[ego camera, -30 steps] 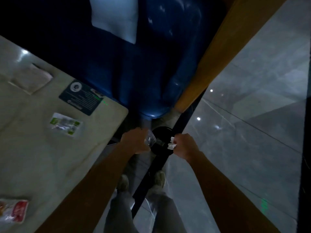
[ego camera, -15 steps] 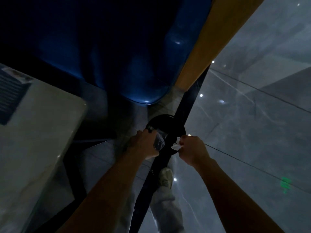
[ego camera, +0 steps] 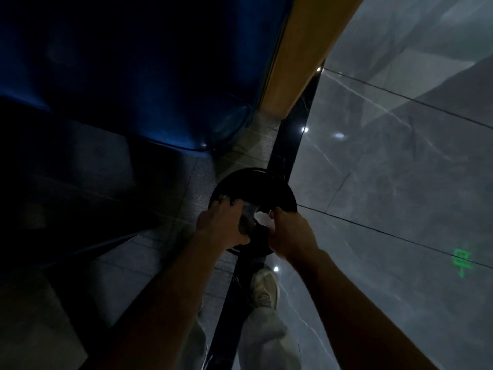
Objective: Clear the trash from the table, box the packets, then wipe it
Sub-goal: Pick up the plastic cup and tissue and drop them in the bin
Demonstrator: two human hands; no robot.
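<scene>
Left hand (ego camera: 222, 227) fingers clenched round clear wrapper (ego camera: 246, 220); right hand (ego camera: 289, 236) fingers grip white scrap (ego camera: 262, 218), both over black bin (ego camera: 277, 193). Dim room, glossy grey tile floor (ego camera: 386, 182), blue seat (ego camera: 149, 76).

Floor (ego camera: 386, 198) is seen as glossy grey tile w/ dark grout lines and small light glints. A black strip (ego camera: 290, 145) is laid diag. from 1 o'clock to 6 o'clock. A round black bin (ego camera: 277, 193) is stood on it at centre. A pale shoe (ego camera: 262, 288) is planted at 6 o'clock, touching the strip. A blue seat (ego camera: 149, 76) is set at 11 o'clock.
</scene>
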